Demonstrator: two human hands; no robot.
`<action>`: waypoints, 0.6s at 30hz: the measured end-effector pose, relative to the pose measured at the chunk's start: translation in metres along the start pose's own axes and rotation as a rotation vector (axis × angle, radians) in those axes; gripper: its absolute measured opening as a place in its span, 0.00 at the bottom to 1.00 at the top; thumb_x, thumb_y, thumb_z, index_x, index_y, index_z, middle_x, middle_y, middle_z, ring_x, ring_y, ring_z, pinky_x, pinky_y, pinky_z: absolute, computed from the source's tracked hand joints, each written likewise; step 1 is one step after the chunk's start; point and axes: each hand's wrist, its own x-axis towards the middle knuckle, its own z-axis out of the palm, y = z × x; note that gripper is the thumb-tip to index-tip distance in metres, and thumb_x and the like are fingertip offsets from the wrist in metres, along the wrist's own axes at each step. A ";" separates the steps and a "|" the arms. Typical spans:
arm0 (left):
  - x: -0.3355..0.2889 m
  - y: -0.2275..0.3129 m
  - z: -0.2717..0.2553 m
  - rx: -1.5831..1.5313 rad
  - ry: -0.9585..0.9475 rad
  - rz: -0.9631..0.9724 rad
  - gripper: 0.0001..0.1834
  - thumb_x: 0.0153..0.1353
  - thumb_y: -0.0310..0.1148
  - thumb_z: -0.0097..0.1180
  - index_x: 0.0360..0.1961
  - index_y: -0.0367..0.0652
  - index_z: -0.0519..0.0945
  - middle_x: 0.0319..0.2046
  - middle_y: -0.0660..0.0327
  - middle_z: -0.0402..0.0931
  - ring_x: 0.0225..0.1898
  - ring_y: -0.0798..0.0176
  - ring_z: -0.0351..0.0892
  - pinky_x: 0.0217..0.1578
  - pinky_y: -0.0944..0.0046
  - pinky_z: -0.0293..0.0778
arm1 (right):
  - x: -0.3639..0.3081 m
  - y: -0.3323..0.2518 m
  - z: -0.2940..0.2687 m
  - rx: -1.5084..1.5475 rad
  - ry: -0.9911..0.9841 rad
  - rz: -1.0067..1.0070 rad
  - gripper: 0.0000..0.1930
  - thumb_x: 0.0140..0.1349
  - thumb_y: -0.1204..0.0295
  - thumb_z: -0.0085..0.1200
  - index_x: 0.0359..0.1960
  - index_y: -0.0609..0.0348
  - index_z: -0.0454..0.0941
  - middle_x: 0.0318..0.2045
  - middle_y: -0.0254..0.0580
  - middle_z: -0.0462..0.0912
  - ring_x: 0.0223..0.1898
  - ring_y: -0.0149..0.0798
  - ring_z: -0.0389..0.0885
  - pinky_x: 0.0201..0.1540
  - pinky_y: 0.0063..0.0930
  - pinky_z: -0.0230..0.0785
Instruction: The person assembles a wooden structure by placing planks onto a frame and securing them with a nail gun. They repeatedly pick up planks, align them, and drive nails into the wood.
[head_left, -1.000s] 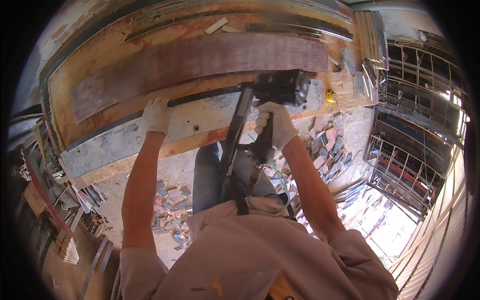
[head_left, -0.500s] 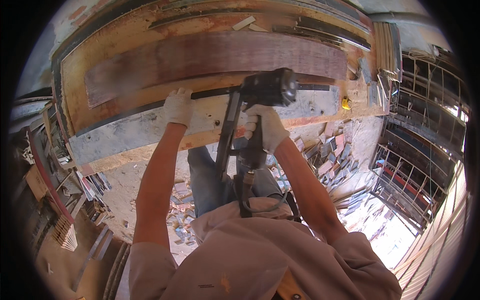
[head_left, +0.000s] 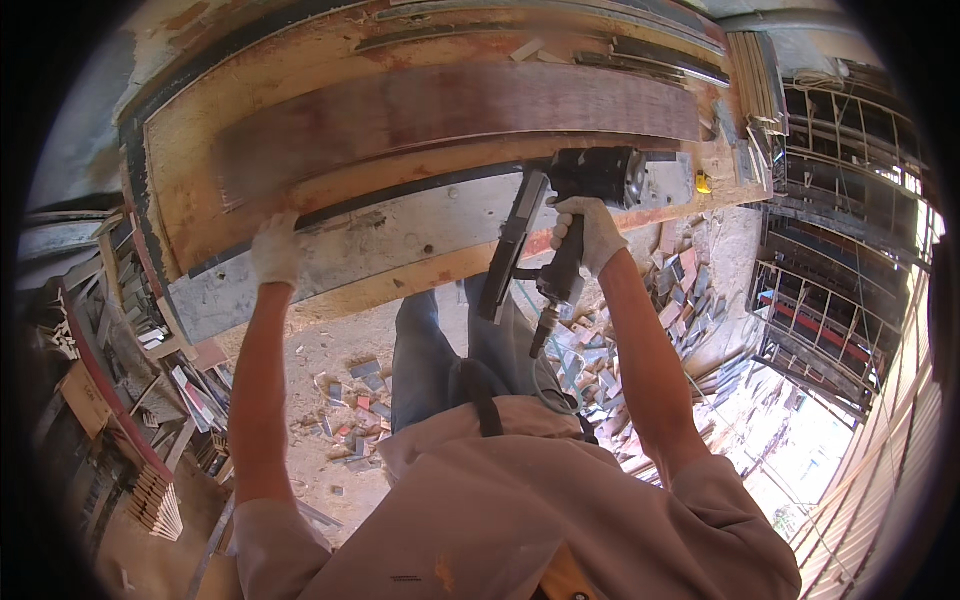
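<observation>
My right hand [head_left: 592, 236], in a whitish glove, is wrapped round the handle of a black pneumatic nail gun [head_left: 597, 178]. The gun's head sits over the right part of a long grey board [head_left: 375, 240], its magazine slanting down toward me. A thin dark strip [head_left: 420, 188] runs along the board's far edge. On the left part of that board lies my gloved left hand [head_left: 275, 252], slightly blurred, fingers stretched toward the strip. Nothing shows in its grasp. The gun hides part of the strip's right end.
Beyond the strip lies a wide reddish-brown panel [head_left: 460, 108] on the worktable. A yellow tape measure [head_left: 703, 183] sits by the right end. Wood offcuts [head_left: 685, 285] litter the floor below. An air hose [head_left: 548, 378] hangs beside my legs. Metal racks [head_left: 850, 240] stand at right.
My left hand has slid left along the grey board. My right hand has carried the nail gun to the right. The whole view has shifted slightly.
</observation>
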 end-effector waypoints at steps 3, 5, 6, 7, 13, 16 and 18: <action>-0.014 -0.027 0.004 0.033 0.030 0.013 0.26 0.51 0.37 0.64 0.54 0.49 0.81 0.43 0.56 0.79 0.49 0.49 0.79 0.51 0.50 0.77 | -0.002 0.009 0.004 0.033 -0.049 -0.004 0.06 0.59 0.75 0.54 0.38 0.60 0.75 0.17 0.30 0.65 0.16 0.33 0.66 0.23 0.35 0.68; -0.012 -0.021 0.005 0.051 0.025 -0.013 0.28 0.51 0.36 0.64 0.56 0.49 0.80 0.42 0.56 0.79 0.49 0.48 0.78 0.51 0.50 0.77 | -0.007 0.016 0.018 0.055 -0.033 0.009 0.05 0.59 0.75 0.54 0.37 0.59 0.75 0.16 0.30 0.64 0.16 0.33 0.65 0.23 0.34 0.68; -0.011 -0.016 0.005 0.055 0.021 -0.020 0.28 0.50 0.35 0.65 0.57 0.49 0.80 0.42 0.56 0.79 0.49 0.48 0.78 0.51 0.50 0.77 | -0.012 0.022 0.027 0.026 -0.036 -0.006 0.02 0.59 0.75 0.54 0.32 0.58 0.74 0.16 0.30 0.65 0.16 0.34 0.66 0.23 0.34 0.68; -0.009 -0.015 0.004 0.065 0.018 -0.026 0.29 0.50 0.35 0.65 0.57 0.49 0.79 0.42 0.56 0.79 0.49 0.48 0.78 0.51 0.50 0.77 | -0.016 0.030 0.041 0.014 -0.042 0.013 0.01 0.60 0.75 0.53 0.31 0.56 0.74 0.16 0.29 0.64 0.16 0.32 0.65 0.23 0.33 0.67; -0.014 -0.020 0.011 0.101 0.013 -0.062 0.32 0.50 0.34 0.65 0.61 0.50 0.77 0.42 0.57 0.78 0.49 0.48 0.78 0.50 0.49 0.76 | -0.035 0.067 0.100 -0.074 -0.136 0.092 0.01 0.61 0.76 0.52 0.33 0.55 0.75 0.17 0.28 0.64 0.16 0.31 0.66 0.21 0.33 0.67; -0.013 -0.017 0.010 0.073 0.005 -0.051 0.34 0.50 0.35 0.65 0.63 0.50 0.77 0.41 0.57 0.78 0.49 0.48 0.77 0.50 0.49 0.76 | -0.021 0.079 0.108 -0.117 -0.140 0.069 0.06 0.60 0.76 0.52 0.39 0.60 0.76 0.17 0.28 0.64 0.16 0.31 0.66 0.21 0.33 0.67; -0.011 -0.021 0.009 0.070 -0.023 -0.075 0.32 0.52 0.35 0.63 0.62 0.50 0.77 0.44 0.56 0.78 0.50 0.48 0.77 0.51 0.49 0.76 | -0.018 0.075 0.108 -0.142 -0.146 0.082 0.07 0.60 0.76 0.52 0.40 0.61 0.75 0.17 0.28 0.64 0.16 0.31 0.66 0.21 0.33 0.68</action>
